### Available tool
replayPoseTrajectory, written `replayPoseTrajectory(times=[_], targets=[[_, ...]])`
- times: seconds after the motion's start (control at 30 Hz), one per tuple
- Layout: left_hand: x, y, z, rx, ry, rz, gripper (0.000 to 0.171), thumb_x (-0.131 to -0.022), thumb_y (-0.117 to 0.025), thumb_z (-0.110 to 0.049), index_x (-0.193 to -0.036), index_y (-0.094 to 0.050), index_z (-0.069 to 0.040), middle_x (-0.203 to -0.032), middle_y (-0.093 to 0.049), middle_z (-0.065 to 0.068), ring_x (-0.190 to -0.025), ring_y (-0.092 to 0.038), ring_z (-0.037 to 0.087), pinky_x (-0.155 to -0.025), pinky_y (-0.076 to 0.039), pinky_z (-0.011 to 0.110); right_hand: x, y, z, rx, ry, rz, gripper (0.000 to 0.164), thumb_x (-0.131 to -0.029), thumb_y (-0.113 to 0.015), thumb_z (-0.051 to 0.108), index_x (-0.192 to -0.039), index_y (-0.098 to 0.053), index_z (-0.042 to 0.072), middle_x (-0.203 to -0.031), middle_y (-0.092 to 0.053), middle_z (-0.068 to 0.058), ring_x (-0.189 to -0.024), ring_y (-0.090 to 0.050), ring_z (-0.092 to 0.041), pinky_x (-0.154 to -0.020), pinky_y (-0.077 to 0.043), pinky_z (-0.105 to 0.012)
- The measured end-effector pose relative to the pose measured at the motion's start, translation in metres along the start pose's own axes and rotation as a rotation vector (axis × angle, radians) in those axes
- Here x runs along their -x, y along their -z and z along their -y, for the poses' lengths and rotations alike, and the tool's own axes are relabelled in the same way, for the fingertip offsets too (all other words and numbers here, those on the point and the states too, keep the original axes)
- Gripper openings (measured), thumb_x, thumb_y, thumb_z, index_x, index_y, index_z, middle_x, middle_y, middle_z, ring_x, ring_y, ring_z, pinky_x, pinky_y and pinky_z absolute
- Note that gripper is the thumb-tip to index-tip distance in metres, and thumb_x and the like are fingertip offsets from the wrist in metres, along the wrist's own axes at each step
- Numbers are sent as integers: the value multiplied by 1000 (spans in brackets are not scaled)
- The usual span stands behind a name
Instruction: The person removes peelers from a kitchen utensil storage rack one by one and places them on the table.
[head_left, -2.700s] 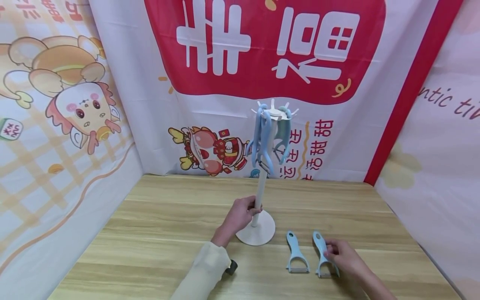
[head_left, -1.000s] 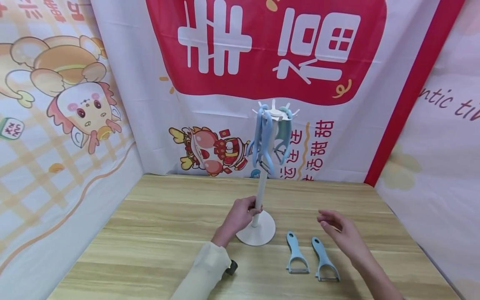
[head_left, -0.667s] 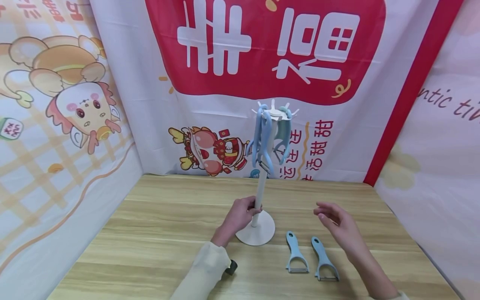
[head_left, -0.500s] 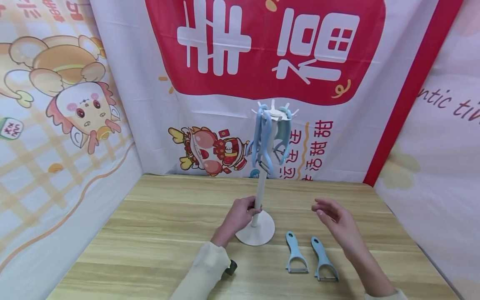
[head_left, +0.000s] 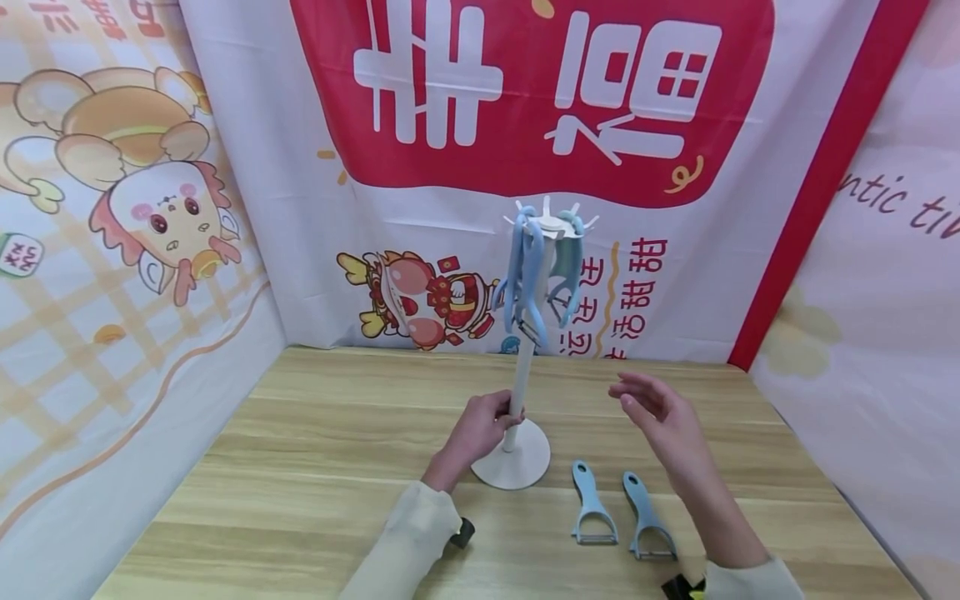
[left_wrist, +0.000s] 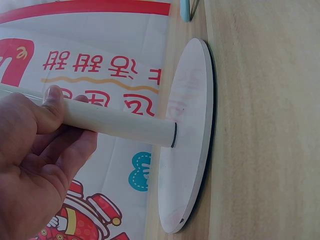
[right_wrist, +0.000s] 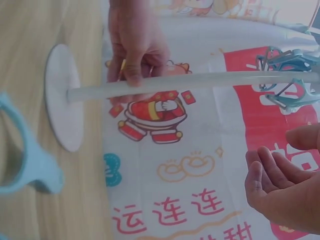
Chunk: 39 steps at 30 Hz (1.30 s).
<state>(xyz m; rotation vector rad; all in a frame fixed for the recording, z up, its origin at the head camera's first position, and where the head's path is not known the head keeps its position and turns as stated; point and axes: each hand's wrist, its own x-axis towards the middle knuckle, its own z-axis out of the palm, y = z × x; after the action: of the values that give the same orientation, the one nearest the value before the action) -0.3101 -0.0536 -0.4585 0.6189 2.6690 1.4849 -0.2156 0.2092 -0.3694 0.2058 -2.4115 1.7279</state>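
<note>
My left hand [head_left: 477,432] grips the pole of a white rack [head_left: 522,375] low down, just above its round base [left_wrist: 187,140]. In the left wrist view thumb and fingers wrap the pole. Several blue peelers [head_left: 534,275] hang from the hooks at the rack's top. My right hand [head_left: 663,421] is raised to the right of the pole, fingers loosely bent and holding nothing; the right wrist view shows its palm side. Two light blue peelers lie on the table below it: a left one [head_left: 589,502] and a right one [head_left: 643,515], handles pointing away from me.
The wooden table [head_left: 315,467] reaches back to a white cloth backdrop [head_left: 315,250] with red printing. Printed cloth sides [head_left: 135,350] flank the table. Black straps [head_left: 462,533] sit at both wrists.
The right hand has let go of the right peeler, which lies slightly nearer me, and has risen away and moved toward the rack. The left hand keeps its grip on the pole.
</note>
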Motion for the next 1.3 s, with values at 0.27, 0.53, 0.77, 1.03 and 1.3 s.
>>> replayPoseTrajectory(times=[0.27, 0.53, 0.77, 1.03, 1.3], targets=[[-1, -1, 0, -1, 8, -3, 13, -98, -62, -9, -109, -68, -7, -100, -71, 1, -100, -66, 18, -98, -56, 47, -9, -3, 11, -41, 47, -18, 47, -102, -57, 29, -140, -48, 3, -125, -65, -5, -110, -61, -1, -93, -50, -8], [0, 0, -2, 9, 31, -6, 13, -99, -60, -11, -109, -68, -15, -103, -71, 0, -101, -66, 19, -99, -55, 48, -16, -5, 24, -80, 101, -34, 44, -101, -59, 29, -138, -51, 6, -125, -65, -4, -111, -61, -4, -94, -49, -9], [0, 0, -3, -6, 18, -1, 13, -99, -61, -10, -109, -68, -11, -102, -71, 0, -100, -66, 18, -98, -56, 46, -22, -6, 36, -120, 148, -34, 44, -101, -60, 27, -138, -50, 6, -117, -65, 9, -111, -61, -4, -94, -50, -10], [1, -1, -2, 7, 23, 5, 12, -99, -60, -10, -108, -67, -15, -102, -71, 0, -101, -66, 19, -100, -55, 48, -27, -9, 51, -129, 162, -31, 42, -101, -60, 26, -137, -51, 6, -123, -63, -3, -116, -60, -15, -95, -50, -11], [1, 0, -2, 11, 35, 5, 13, -99, -61, -11, -109, -67, -16, -103, -70, 0, -102, -65, 19, -101, -54, 49, -31, -11, 66, -126, 180, -40, 42, -101, -60, 25, -137, -51, 5, -126, -63, -10, -114, -61, -12, -92, -52, -12]])
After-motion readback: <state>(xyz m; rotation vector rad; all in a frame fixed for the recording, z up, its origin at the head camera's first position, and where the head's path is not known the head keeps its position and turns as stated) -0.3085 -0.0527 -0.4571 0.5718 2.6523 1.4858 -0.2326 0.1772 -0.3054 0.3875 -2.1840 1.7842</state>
